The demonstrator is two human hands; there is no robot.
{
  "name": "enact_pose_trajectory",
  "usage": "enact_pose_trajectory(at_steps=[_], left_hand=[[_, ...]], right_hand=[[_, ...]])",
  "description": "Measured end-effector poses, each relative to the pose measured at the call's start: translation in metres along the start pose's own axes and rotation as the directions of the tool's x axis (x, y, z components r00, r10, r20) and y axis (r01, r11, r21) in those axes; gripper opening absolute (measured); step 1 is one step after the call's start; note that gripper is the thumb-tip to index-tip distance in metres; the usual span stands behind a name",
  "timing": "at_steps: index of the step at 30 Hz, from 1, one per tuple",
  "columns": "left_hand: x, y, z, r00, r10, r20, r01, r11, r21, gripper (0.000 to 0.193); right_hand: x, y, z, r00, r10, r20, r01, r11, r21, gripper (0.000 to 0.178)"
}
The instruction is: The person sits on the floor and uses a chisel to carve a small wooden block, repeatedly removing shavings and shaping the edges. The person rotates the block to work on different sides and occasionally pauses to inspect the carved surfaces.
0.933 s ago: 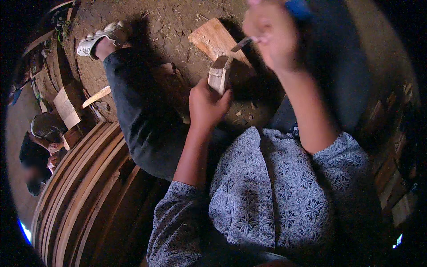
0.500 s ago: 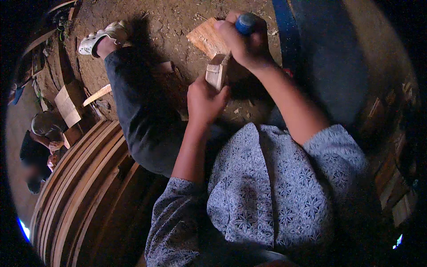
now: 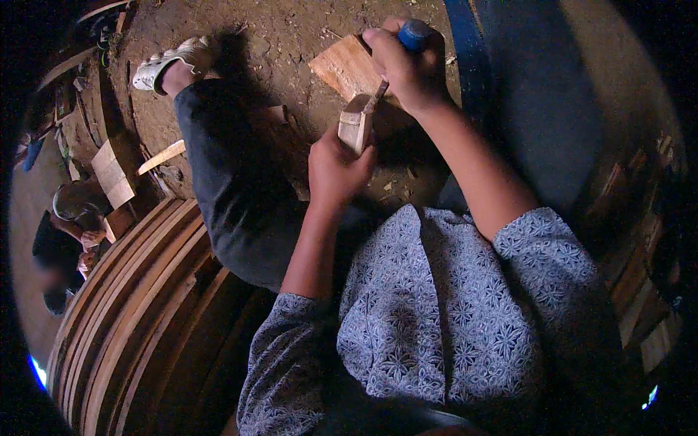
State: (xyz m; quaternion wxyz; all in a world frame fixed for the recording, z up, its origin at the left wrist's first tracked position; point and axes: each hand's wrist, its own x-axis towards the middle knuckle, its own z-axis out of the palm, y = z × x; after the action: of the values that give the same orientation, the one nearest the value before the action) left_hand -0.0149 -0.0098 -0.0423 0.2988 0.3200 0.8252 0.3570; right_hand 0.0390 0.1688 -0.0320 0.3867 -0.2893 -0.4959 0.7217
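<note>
My left hand (image 3: 339, 168) is wrapped round a small pale wooden piece (image 3: 352, 129), its far end sticking out of the fist. In my right hand (image 3: 413, 76), closed, is a blue-handled chisel (image 3: 414, 35). Its narrow dark blade comes out below the fist and slants toward the upper right edge of the wooden piece. Whether the cutting edge touches the wood, I cannot tell. Just beyond my hands is a larger wooden block (image 3: 345, 67) with a light, rough face, partly hidden behind the right hand.
My leg in dark trousers stretches to a light clog (image 3: 174, 64) on the dirt floor (image 3: 283, 36), with scattered shavings. Stacked long boards (image 3: 131, 291) fill the lower left. Beyond them another person's hands (image 3: 89, 251) work by wood pieces. More planks (image 3: 640, 312) lie far right.
My right hand has shifted slightly right and nearer with the chisel, and more of its blade shows. The left hand and wooden piece have barely moved.
</note>
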Motion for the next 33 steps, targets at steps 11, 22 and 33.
enact_pose_trajectory(at_steps=[11, 22, 33], left_hand=[[-0.001, 0.006, -0.002, 1.000, 0.012, 0.012, -0.012, 0.998, 0.062, 0.035], [-0.002, 0.006, -0.003, 1.000, -0.016, 0.014, 0.016, 0.999, 0.043, 0.035], [-0.001, 0.008, -0.006, 0.999, 0.040, -0.009, -0.039, 0.996, 0.077, 0.038]], right_hand=[[0.003, 0.002, 0.002, 1.000, 0.010, -0.008, -0.010, 0.998, 0.062, 0.034], [0.001, 0.004, -0.002, 1.000, -0.010, 0.017, 0.011, 0.998, -0.066, 0.014], [0.001, 0.002, 0.001, 0.988, -0.155, 0.004, 0.154, 0.980, -0.125, 0.033]])
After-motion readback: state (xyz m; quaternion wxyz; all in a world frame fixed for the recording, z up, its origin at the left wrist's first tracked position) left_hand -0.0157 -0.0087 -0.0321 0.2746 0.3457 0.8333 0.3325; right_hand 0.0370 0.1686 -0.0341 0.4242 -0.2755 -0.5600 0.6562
